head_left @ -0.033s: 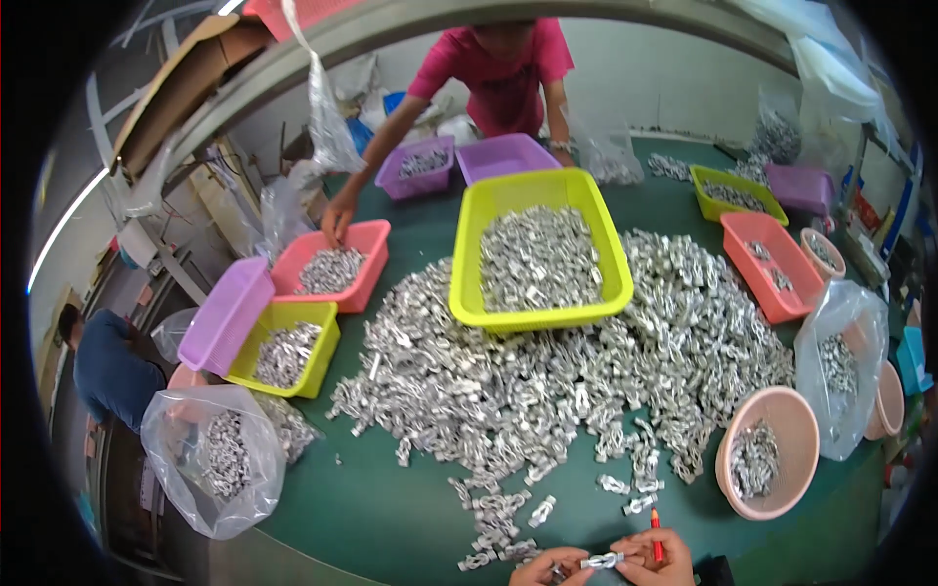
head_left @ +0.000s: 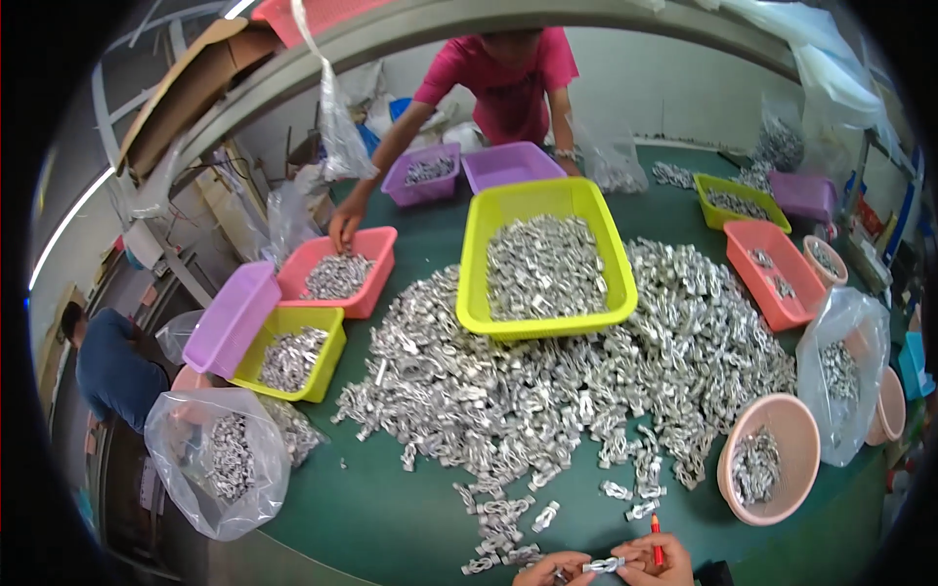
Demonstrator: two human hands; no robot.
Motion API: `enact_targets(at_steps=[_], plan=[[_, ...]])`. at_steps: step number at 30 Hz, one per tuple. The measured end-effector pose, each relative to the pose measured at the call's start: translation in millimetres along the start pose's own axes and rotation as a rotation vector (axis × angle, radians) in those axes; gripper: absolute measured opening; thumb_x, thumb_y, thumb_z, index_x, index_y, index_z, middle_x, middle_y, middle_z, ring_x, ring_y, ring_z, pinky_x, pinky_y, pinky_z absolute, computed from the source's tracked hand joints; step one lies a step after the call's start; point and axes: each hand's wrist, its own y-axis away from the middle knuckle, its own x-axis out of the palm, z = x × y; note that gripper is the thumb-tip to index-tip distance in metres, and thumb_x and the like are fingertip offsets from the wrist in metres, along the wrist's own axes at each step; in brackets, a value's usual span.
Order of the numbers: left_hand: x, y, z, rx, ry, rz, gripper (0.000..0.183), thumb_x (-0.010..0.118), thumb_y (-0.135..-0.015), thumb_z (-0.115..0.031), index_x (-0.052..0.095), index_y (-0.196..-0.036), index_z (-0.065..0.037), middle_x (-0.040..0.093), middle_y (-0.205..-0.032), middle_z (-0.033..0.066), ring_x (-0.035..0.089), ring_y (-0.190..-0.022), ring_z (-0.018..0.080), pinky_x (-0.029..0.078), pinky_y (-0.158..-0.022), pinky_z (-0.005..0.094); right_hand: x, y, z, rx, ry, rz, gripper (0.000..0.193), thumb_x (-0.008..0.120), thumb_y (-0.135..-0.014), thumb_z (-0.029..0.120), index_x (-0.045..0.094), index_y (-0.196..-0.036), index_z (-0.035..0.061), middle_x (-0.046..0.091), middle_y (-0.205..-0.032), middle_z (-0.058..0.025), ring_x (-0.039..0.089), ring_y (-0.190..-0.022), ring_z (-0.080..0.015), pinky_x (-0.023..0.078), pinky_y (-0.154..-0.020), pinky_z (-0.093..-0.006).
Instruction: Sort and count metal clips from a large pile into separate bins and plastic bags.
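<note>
At the lower edge, a small silver metal clip with a looped middle (head_left: 603, 565) is held level between my two hands. My left hand (head_left: 550, 568) pinches its left end; another bit of metal shows in that hand's fingers, too small to make out. The right end is in the fingers of my right hand (head_left: 660, 563). A red pencil-like stick (head_left: 656, 527) also stands up out of my right hand. Just beyond lie several loose clips (head_left: 642, 510) of similar make, and a trail of them (head_left: 498, 524) runs forward-left into the large heap (head_left: 528, 391).
A yellow-green basket (head_left: 475, 264) of clips rests on the heap. At right stand a peach round basket (head_left: 728, 469) and a plastic-bag-lined one (head_left: 819, 391). A bagged bin (head_left: 171, 498) is at left. Across the green table (head_left: 391, 508), a co-worker's hand (head_left: 345, 225) reaches into a pink basket (head_left: 376, 293).
The whole view has shifted slightly, so things sit a little lower and to the right. My hands keep the same hold on the clip.
</note>
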Motion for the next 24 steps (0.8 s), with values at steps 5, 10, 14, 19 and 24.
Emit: enact_targets(at_steps=[5, 10, 14, 19, 24], plan=[[0.2, 0.8, -3.4, 0.003, 0.015, -0.019, 0.022, 0.056, -0.07, 0.001, 0.051, -0.091, -0.004, 0.044, -0.065, -0.0066, 0.035, -0.053, -0.0011, 0.029, -0.047, 0.0119, 5.9, -3.8, 0.3, 0.034, 0.011, 0.016, 0.031, 0.048, -0.073, -0.005, 0.038, -0.102, 0.0015, 0.051, -0.092, -0.0111, 0.05, -0.079, -0.0132, 0.041, -0.071, -0.0238], [-5.2, -2.4, -13.2, 0.093, -0.2, 0.04, 0.016, 0.058, -0.07, -0.004, 0.054, -0.085, -0.003, 0.048, -0.063, -0.0011, 0.04, -0.051, 0.0026, 0.034, -0.045, 0.0167, 11.4, -9.3, 6.6, 0.098, 0.012, 0.016, 0.023, 0.047, -0.077, 0.003, 0.041, -0.099, 0.0, 0.052, -0.084, -0.0088, 0.051, -0.07, -0.012, 0.043, -0.064, -0.0222], [-12.5, -1.8, -19.2, 0.226, -0.33, 0.02, 0.018, 0.058, -0.068, -0.004, 0.054, -0.086, -0.003, 0.05, -0.064, 0.0018, 0.045, -0.052, 0.0059, 0.037, -0.047, 0.0187, 18.6, -13.6, 5.3, 0.109, 0.049, -0.02, 0.018, 0.049, -0.077, 0.004, 0.043, -0.093, 0.0002, 0.052, -0.076, -0.0054, 0.05, -0.066, -0.0108, 0.042, -0.062, -0.0216], [-21.3, -1.9, -15.8, 0.226, -0.282, -0.011, 0.019, 0.058, -0.068, -0.004, 0.054, -0.086, -0.003, 0.051, -0.064, 0.002, 0.045, -0.052, 0.0059, 0.038, -0.047, 0.0189, 26.9, -15.8, 2.0, 0.145, 0.022, -0.003, 0.016, 0.048, -0.077, 0.003, 0.043, -0.092, 0.0012, 0.052, -0.076, -0.006, 0.051, -0.068, -0.0113, 0.042, -0.063, -0.0212], [-23.7, 0.8, -16.4, 0.108, -0.177, -0.066, 0.02, 0.06, -0.068, -0.006, 0.053, -0.087, -0.003, 0.051, -0.065, 0.002, 0.047, -0.054, 0.0054, 0.039, -0.048, 0.0189, 39.0, -15.1, 5.7, 0.115, 0.02, -0.008, 0.02, 0.05, -0.073, -0.002, 0.043, -0.092, 0.0017, 0.053, -0.081, -0.0077, 0.051, -0.074, -0.0124, 0.041, -0.068, -0.022]])
